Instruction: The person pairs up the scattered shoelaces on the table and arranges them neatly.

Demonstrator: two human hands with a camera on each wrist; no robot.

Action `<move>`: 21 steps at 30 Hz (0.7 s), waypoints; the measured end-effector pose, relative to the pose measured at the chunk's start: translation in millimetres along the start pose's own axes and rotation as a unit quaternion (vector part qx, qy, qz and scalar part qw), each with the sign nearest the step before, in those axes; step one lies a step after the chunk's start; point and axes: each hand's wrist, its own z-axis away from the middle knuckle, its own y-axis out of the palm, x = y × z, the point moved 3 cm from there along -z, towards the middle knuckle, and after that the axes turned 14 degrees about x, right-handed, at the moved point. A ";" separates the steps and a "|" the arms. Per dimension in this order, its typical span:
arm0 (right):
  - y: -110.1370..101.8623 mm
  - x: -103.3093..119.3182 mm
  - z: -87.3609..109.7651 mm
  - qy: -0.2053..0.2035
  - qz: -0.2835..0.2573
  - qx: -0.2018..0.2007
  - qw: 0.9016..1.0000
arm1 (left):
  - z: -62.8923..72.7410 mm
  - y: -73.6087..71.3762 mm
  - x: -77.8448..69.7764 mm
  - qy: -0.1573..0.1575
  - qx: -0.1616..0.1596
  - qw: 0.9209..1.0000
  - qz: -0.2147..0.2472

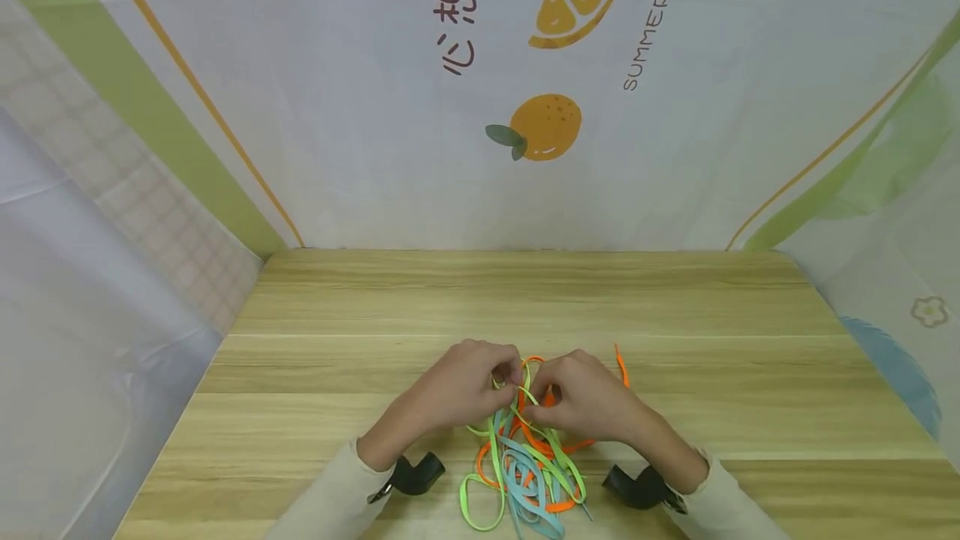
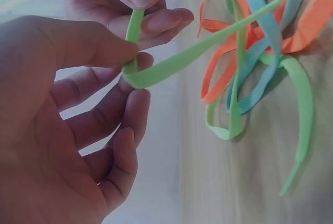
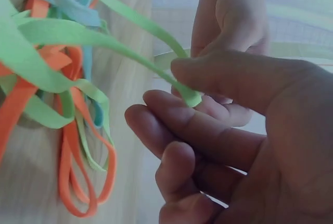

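Green lace held in two hands, with a tangle of coloured laces

Item one: green lace (image 2: 197, 52), flat, pinched by both hands at neighbouring spots and drooping from them to the heap below.

Left hand (image 1: 472, 383): nearly closed at the tips, thumb and fingertips nipping the green lace where it folds; remaining fingers loosely bent.

Right hand (image 1: 588, 397): facing the left, just beside it, thumb pressing the same lace against the fingers; the others curl inward.

Item two: orange laces (image 2: 315, 21), looped under and between the hands, one thin end lying beyond the right hand.

Item three: light blue lace (image 2: 268, 28), mostly bunched between the wrists, on the wearer's side of the hands (number of separate strands cannot be told).

Support: wood-grain table (image 1: 337, 357), beneath both hands.

Worn: pale sleeves (image 1: 333, 494) behind each hand; a black wrist device (image 1: 420, 475) on the inner side of each wrist.

Backdrop: white cloth (image 1: 375, 132) beyond the hands, printed with an orange fruit (image 1: 553, 127).
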 end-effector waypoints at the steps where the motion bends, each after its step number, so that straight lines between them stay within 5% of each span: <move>1: -0.9 0.4 0.7 -0.002 -0.001 -0.002 1.000 | 0.4 -1.4 -0.8 0.003 -0.005 1.000 0.003; 21: -37.4 -0.5 21.4 -0.002 -0.046 -0.049 0.998 | 16.1 -29.5 -3.8 0.008 -0.055 0.998 0.042</move>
